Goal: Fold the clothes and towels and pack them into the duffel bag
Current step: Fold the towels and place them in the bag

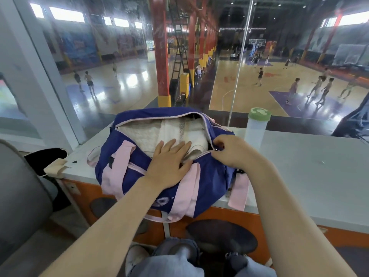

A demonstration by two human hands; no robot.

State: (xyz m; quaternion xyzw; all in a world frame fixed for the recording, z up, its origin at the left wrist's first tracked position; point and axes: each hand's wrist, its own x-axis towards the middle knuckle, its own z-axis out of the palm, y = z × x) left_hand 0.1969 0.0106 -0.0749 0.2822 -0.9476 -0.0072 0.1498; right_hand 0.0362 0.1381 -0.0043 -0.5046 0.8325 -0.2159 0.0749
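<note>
Glass window panels (119, 66) fill the far side of the scene, looking out over a basketball hall with people on the courts. Below them, a pale grey counter (309, 166) runs left to right on an orange base. A grey chair back (18, 196) stands at the near left.

On the near edge of the counter sits the duffel bag (139, 176), dark blue with pink straps, its top zip open along most of its length. White folded towels (143, 134) fill the opening. Just beside the bag on its right stands a clear bottle (256, 130) with a green lid, close to the glass. A black and cream item lies at the counter's left end; what it is cannot be told.

The left hand (169, 164) lies flat with fingers straight, pressing the towels down at the near rim. The right hand (229, 150) has curled fingers pinching the zip pull (216, 149) at the bag's right end.
</note>
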